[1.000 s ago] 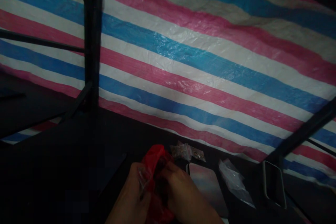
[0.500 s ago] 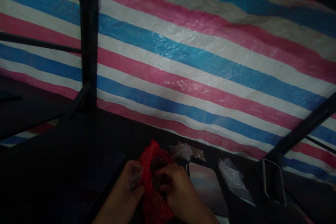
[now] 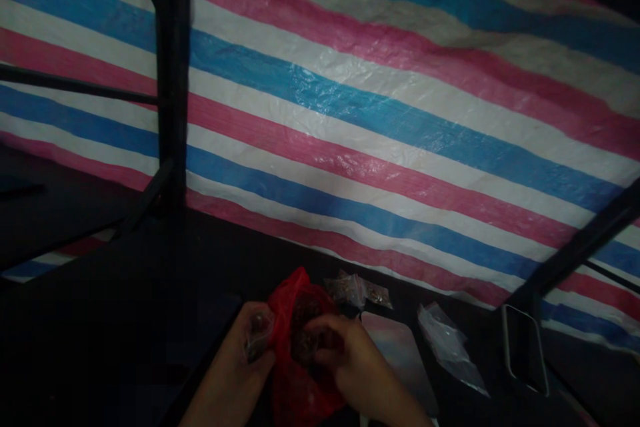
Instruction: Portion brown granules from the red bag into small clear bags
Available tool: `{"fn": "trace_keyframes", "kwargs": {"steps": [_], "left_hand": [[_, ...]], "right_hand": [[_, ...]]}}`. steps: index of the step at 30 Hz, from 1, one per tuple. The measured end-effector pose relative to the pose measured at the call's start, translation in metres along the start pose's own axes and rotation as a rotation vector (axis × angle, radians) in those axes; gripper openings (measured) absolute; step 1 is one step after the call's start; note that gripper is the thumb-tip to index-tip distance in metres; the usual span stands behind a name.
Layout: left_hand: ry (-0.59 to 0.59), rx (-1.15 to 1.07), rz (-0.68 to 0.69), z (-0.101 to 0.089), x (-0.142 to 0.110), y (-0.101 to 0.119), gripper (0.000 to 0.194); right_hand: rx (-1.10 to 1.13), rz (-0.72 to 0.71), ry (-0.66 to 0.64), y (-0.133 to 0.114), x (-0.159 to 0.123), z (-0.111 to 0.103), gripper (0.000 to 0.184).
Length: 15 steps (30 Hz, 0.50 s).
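Note:
A red plastic bag (image 3: 285, 320) stands in front of me with its mouth spread, showing a mass of small dark pieces (image 3: 304, 340) inside. My left hand (image 3: 247, 347) is at the bag's left side, closed around a small clear zip bag (image 3: 259, 332); what is in the zip bag is too dim to tell. My right hand (image 3: 345, 350) reaches into the mouth from the right, thumb and fingers curled together over the dark pieces. Whatever its fingertips pinch is hidden in the dark.
Small filled zip bags (image 3: 357, 289) lie behind the red bag. To the right are a pale flat rectangular thing (image 3: 400, 353), clear plastic bags (image 3: 453, 343) and a phone (image 3: 525, 350) on the dark table (image 3: 220, 247). A striped tarp (image 3: 350, 113) hangs behind, with dark frame bars (image 3: 173, 80).
My right hand has shifted a little to the right, and the red bag's mouth shows more of the dark pieces. My left hand has hardly moved.

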State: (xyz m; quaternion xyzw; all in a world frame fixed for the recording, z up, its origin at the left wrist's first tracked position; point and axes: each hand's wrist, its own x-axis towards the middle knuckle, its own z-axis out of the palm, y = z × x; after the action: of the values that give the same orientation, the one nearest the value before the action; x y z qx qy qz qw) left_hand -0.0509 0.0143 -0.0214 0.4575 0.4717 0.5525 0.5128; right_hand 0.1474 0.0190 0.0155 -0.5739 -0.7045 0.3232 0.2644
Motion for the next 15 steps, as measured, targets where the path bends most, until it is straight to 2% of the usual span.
{"fn": "trace_keyframes", "kwargs": {"steps": [4,7,11,15], "left_hand": [[-0.088,0.010,0.054,0.000,0.000,-0.007,0.014],[-0.097,0.072,0.123,0.002,0.000,-0.008,0.006],[-0.069,0.138,0.205,0.003,0.002,-0.012,0.009],[-0.008,0.172,0.241,0.003,0.005,-0.015,0.011]], "right_hand": [[0.171,-0.068,-0.004,-0.011,-0.001,-0.007,0.046],[0.181,-0.177,0.033,-0.030,-0.003,-0.011,0.045],[-0.006,-0.301,0.068,-0.056,-0.007,-0.009,0.053],[-0.251,-0.337,-0.014,-0.073,-0.008,-0.003,0.055]]}}
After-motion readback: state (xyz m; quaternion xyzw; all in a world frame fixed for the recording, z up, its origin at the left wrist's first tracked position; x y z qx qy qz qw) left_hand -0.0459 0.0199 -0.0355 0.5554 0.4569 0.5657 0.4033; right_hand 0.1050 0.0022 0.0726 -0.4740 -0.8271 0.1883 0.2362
